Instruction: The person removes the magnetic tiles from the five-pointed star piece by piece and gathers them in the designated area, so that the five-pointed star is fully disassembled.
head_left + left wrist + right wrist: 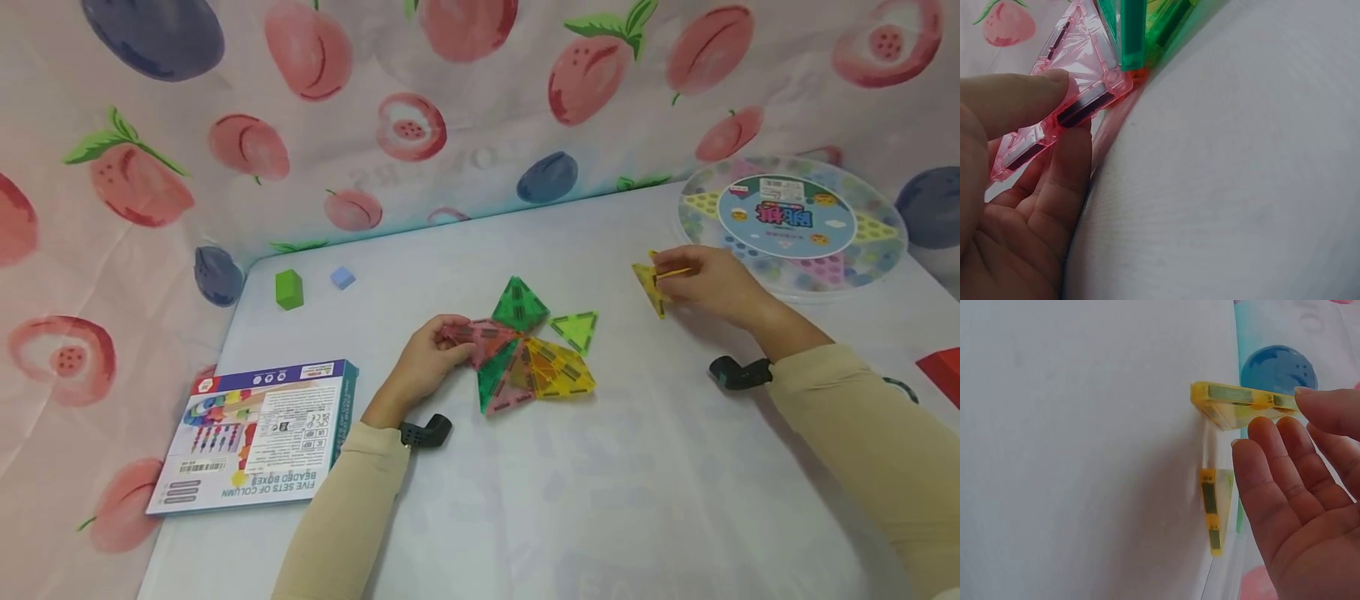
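My left hand [429,360] pinches a translucent pink triangular magnetic tile [1085,53] between thumb and fingers. That tile is at the left of a fan of green, pink and yellow triangular tiles [562,371] on the table, with a green tile [519,305] at its top. To the fan's right lies a separate lime-green triangular tile [576,332]. Farther right, my right hand [712,283] pinches a yellow triangular tile [1235,397], seen nearly edge-on. A second yellow triangular tile [1215,509] is close below the fingers, apart from the held one in the right wrist view.
A boxed bead set [247,433] lies at the left, with a green block [288,289] and a small blue block [342,277] behind it. A round game-board package [787,221] sits at the back right. Something red [943,373] shows at the right edge. Fruit-print cloth hangs behind the table.
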